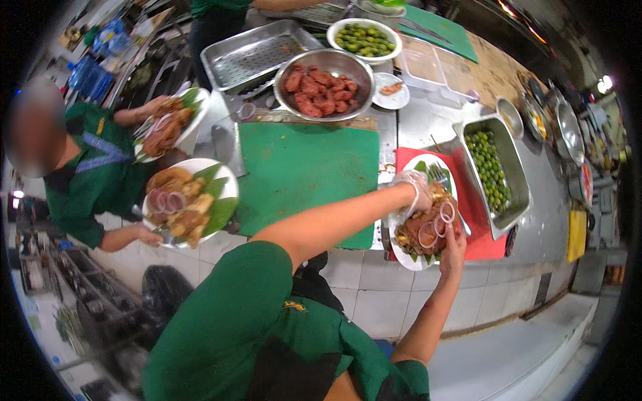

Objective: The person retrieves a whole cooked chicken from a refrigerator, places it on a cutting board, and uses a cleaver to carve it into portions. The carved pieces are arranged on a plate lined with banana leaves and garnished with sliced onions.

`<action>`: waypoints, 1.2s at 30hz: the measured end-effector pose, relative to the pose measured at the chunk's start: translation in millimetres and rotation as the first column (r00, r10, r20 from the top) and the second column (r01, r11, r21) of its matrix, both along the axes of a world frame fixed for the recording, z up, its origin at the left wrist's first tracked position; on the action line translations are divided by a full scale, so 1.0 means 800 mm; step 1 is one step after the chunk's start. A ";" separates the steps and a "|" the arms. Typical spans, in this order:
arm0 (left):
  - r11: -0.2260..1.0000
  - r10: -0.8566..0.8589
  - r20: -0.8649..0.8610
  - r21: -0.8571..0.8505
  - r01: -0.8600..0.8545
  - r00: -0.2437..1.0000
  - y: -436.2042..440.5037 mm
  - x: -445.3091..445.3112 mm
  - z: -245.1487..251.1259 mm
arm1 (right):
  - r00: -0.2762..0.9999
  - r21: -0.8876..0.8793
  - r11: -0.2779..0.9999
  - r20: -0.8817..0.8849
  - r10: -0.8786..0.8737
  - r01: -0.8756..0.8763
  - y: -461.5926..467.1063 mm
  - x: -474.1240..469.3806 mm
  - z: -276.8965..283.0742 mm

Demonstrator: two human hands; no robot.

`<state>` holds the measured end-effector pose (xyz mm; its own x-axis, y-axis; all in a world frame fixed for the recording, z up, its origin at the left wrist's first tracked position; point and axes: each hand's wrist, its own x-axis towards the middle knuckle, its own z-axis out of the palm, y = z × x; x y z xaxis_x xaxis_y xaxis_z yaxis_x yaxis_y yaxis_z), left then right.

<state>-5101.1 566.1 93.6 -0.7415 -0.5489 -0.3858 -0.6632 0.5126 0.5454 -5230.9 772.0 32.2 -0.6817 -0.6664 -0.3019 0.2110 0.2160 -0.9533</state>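
Over the upper left part of an oval white plate (406,263), my left hand (417,190) wears a clear plastic glove and touches the browned piece of meat (419,220). Its fingertips are partly hidden. My bare right hand (454,246) reaches in from the plate's lower right, with fingertips at the onion rings (429,234) on the meat. Whether it grips a ring or only touches it is unclear. Banana leaf (420,166) lines the plate, and a fork (440,175) lies at its top end. Beneath the plate is a red cutting board (484,245).
A green cutting board (308,175) lies left of the plate. Behind it stand a steel bowl of reddish meat (321,92) and a bowl of green citrus (363,41). A deep steel pan of calamansi (487,173) stands right. At left, a co-worker (95,165) holds two filled plates (228,185).
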 end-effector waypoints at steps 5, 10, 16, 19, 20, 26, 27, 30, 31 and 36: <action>0.983 0.069 -0.068 0.175 -0.056 0.995 -0.005 0.011 0.003 | 0.997 -0.033 0.999 0.082 -0.009 0.012 0.003 0.005 0.022; 0.976 0.114 -0.171 0.203 -0.078 0.979 -0.021 0.035 0.034 | 0.998 -0.050 0.998 0.064 0.026 -0.023 -0.018 0.025 0.090; 0.966 0.208 -0.122 0.180 -0.185 0.970 -0.087 0.132 0.074 | 0.980 -0.074 0.980 0.058 0.190 -0.186 -0.119 0.093 0.133; 0.889 0.412 -0.122 0.271 -0.369 0.903 -0.104 0.196 0.076 | 0.940 -0.160 0.948 0.160 0.300 -0.275 -0.163 0.133 0.127; 0.864 0.460 -0.125 0.294 -0.410 0.879 -0.104 0.216 0.075 | 0.934 -0.144 0.943 0.157 0.321 -0.300 -0.176 0.145 0.124; 0.811 0.564 -0.019 0.201 -0.550 0.825 -0.100 0.294 0.067 | 0.885 -0.062 0.896 0.138 0.444 -0.440 -0.208 0.198 0.094; 0.796 0.585 -0.001 0.190 -0.574 0.811 -0.096 0.307 0.060 | 0.894 0.011 0.900 0.125 0.430 -0.435 -0.211 0.206 0.086; 0.764 0.627 0.053 0.152 -0.627 0.777 -0.090 0.346 0.034 | 0.837 -0.070 0.853 0.164 0.522 -0.518 -0.224 0.237 0.058; 0.755 0.637 0.073 0.140 -0.640 0.767 -0.089 0.358 0.024 | 0.825 -0.048 0.837 0.149 0.545 -0.544 -0.229 0.247 0.050; 0.657 0.753 0.049 -0.033 -0.753 0.656 -0.062 0.413 -0.040 | 0.696 -0.067 0.706 0.129 0.706 -0.705 -0.252 0.297 0.009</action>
<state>-4770.9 516.1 61.7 -0.0508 -0.9138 -0.4031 -0.8519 -0.1710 0.4949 -4993.5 570.4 39.7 0.0372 -0.9388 -0.3424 0.1268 0.3443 -0.9303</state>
